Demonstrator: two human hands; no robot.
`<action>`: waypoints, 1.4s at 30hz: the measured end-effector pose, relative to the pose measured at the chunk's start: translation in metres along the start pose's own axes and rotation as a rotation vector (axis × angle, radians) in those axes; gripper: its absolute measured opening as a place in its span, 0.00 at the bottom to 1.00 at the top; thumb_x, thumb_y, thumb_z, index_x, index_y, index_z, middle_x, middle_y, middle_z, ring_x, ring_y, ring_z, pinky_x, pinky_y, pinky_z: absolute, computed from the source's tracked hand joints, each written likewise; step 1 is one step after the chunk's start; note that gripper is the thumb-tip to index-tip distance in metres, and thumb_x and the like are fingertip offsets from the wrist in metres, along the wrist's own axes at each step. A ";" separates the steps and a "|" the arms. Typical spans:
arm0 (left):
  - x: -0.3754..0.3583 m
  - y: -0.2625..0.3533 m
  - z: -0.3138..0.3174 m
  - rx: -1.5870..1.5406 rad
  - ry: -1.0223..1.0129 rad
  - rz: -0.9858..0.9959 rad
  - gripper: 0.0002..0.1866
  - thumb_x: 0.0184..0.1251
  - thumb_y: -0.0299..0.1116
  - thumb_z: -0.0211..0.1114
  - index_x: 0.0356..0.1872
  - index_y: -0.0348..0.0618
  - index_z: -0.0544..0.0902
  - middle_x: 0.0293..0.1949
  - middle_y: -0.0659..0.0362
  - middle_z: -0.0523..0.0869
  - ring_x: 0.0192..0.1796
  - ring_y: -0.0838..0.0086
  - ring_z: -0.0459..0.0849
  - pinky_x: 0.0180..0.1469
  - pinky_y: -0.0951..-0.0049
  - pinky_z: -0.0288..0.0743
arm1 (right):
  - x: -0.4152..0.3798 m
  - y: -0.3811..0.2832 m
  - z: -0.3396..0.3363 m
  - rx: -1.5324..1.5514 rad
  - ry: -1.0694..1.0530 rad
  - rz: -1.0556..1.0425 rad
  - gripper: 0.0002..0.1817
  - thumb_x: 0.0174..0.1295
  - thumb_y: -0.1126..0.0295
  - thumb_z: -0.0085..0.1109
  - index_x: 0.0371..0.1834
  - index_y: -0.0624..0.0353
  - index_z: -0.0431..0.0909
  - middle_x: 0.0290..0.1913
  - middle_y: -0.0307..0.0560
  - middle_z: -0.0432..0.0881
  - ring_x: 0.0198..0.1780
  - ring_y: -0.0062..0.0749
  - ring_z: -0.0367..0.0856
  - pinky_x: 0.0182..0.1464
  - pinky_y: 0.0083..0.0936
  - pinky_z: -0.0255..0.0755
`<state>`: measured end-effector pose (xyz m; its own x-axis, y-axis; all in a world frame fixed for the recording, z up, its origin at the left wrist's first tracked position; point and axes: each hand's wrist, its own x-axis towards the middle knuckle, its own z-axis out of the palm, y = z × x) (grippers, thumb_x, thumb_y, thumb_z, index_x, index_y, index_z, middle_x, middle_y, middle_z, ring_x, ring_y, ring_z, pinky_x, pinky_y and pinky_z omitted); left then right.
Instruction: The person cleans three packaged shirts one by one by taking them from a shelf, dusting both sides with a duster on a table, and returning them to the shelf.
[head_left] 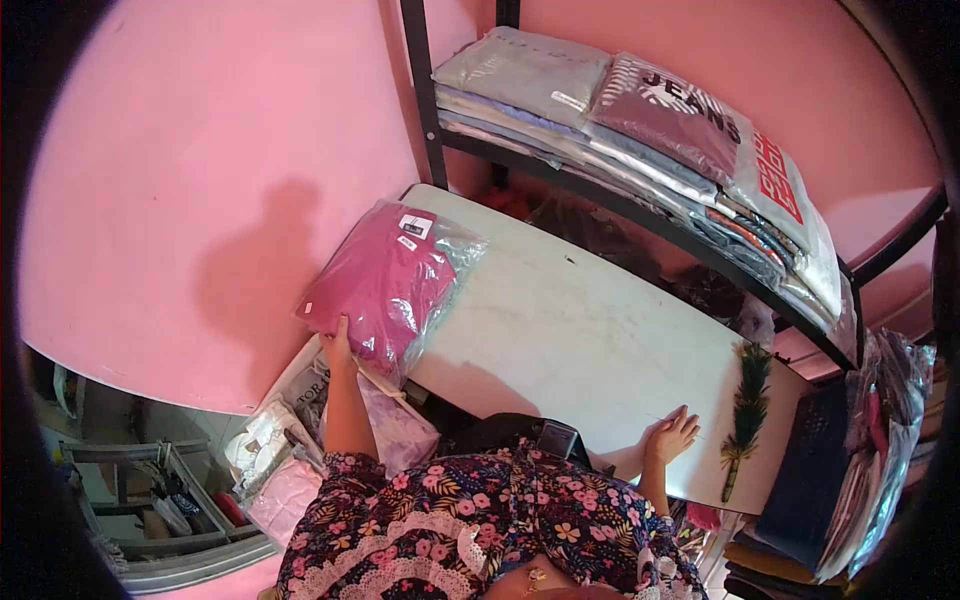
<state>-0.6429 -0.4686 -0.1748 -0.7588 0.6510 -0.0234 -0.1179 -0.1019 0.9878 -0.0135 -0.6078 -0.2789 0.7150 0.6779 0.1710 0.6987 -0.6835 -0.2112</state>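
At the left end of the white table (560, 310) lies a magenta garment in a clear plastic bag (385, 280), with white labels near its top. My left hand (338, 342) is at the bag's lower edge, thumb on top and the other fingers hidden under it, gripping it. Near the table's front edge on the right, my right hand (674, 436) rests with its fingers apart and nothing in it. A green tinsel-like sprig (748, 410) lies to the right of that hand.
A black metal shelf (640, 215) behind the table holds stacked bagged clothes (670, 115). Folded jeans (815, 470) and bagged garments are piled at the right. Below left are more bagged clothes (290, 490) and a metal-framed rack (150, 500). A pink wall (200, 180) borders the left.
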 end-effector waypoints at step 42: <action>0.014 -0.098 0.060 2.083 -0.962 0.498 0.22 0.54 0.50 0.57 0.40 0.43 0.86 0.43 0.46 0.85 0.46 0.59 0.85 0.45 0.58 0.77 | -0.006 0.054 -0.029 0.410 0.110 -0.025 0.24 0.50 0.76 0.54 0.55 0.56 0.73 0.63 0.62 0.65 0.65 0.65 0.58 0.67 0.52 0.53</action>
<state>-0.6035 -0.4039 -0.2622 -0.0364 0.9235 -0.3820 0.9436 -0.0942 -0.3175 0.0210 -0.6567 -0.2638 0.7122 0.6447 0.2778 0.6632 -0.4883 -0.5671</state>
